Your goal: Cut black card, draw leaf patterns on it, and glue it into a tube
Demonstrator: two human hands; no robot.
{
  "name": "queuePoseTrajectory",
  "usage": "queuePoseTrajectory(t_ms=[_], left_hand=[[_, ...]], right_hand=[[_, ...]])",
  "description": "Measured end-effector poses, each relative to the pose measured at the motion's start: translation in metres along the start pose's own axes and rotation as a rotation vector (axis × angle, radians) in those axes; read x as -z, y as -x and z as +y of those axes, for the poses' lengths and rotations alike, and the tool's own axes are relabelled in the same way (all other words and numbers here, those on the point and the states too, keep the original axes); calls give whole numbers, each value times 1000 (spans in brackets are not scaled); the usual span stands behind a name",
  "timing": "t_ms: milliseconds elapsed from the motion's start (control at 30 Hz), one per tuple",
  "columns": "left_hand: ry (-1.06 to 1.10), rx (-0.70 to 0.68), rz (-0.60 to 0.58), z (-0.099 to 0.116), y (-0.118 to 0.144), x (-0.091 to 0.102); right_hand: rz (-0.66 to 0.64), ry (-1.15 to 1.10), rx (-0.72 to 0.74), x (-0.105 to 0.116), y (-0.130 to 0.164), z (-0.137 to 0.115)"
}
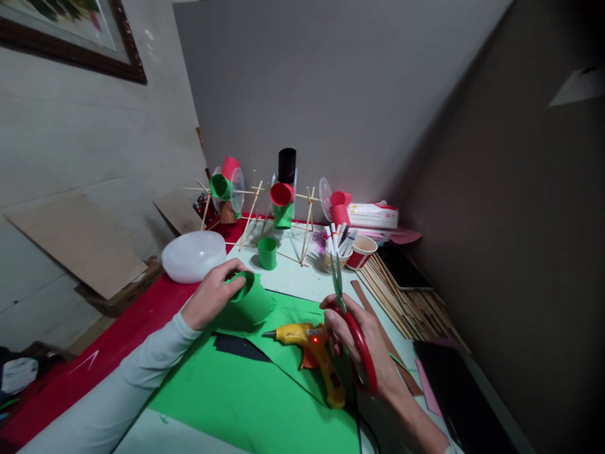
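The green roll [253, 299], a strip of green paper curled into a short tube, sits in the left hand [212, 299], whose fingers wrap its near end above the table's left middle. The roll looks formed, but its free edge is ragged and seems not yet trimmed or glued shut, so by my reading the shaping is done and the finishing is left. The right hand [366, 343] is closed through the red handles of the scissors [350, 321], blades pointing up and away, apart from the roll (whether the blades are parted I cannot tell).

Under both hands lies the green sheet [255, 394], with a dark offcut [239, 347] on it. Between the hands a yellow glue gun [314, 353] lies on its side, nozzle toward the roll, a red light showing on its body; its cord runs off near the right wrist and lies closest in the way.

Farther back stand a finished green cup [267, 253], a stick frame [258, 208] carrying red, green and black tubes, a white bowl [193, 255], a pen cup [336, 249] and a red paper cup [362, 251]. A bundle of sticks [401, 299] lies along the right edge.
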State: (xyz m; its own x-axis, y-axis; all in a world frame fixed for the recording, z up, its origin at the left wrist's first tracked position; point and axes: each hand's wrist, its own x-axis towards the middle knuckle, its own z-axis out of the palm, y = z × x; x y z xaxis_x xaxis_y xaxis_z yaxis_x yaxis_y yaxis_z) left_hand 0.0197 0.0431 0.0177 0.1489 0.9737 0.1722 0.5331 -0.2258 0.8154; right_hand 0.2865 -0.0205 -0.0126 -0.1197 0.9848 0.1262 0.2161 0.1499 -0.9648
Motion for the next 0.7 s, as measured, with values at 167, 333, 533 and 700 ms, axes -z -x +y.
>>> queuePoseTrajectory(t_ms=[167,333,533,700], left_hand=[[154,7,49,38,16,-17],[289,16,96,48,32,-41],[458,40,87,51,42,-58],[640,88,-39,44,46,-63]], right_hand=[[22,-5,50,0,-1,-8],[-47,-241,45,-3,1,-9],[-8,-158,97,-6,5,-9],[52,-131,94,-6,2,-3]])
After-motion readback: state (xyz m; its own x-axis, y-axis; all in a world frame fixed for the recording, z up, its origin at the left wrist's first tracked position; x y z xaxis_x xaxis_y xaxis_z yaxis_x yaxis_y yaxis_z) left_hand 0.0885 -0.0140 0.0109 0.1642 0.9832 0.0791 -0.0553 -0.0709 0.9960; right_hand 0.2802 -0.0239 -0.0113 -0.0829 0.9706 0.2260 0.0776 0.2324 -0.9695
